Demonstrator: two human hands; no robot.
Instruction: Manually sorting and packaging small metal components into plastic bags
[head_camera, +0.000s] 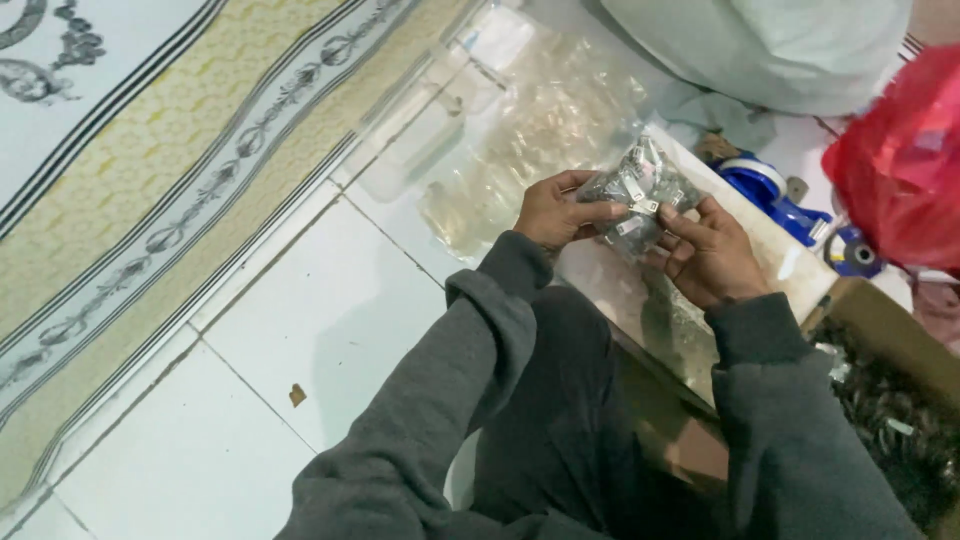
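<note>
While both hands meet above a pale board (790, 262), the left hand (556, 212) and right hand (708, 252) pinch a small clear bag (640, 190) of metal bits between closed fingers, left at its nine o'clock, right at five. A blue tape roll (760, 182) lies at three o'clock, a red bag (900, 160) beyond, clear packets (540, 120) at eleven.

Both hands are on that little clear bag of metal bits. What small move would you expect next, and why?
Probably folding the bag's open end shut. The left hand and right hand both pinch the small clear bag, which looks full of small metal pieces. It is held above a pale board, with a blue tape dispenser lying just beyond. That's a guess.
</note>
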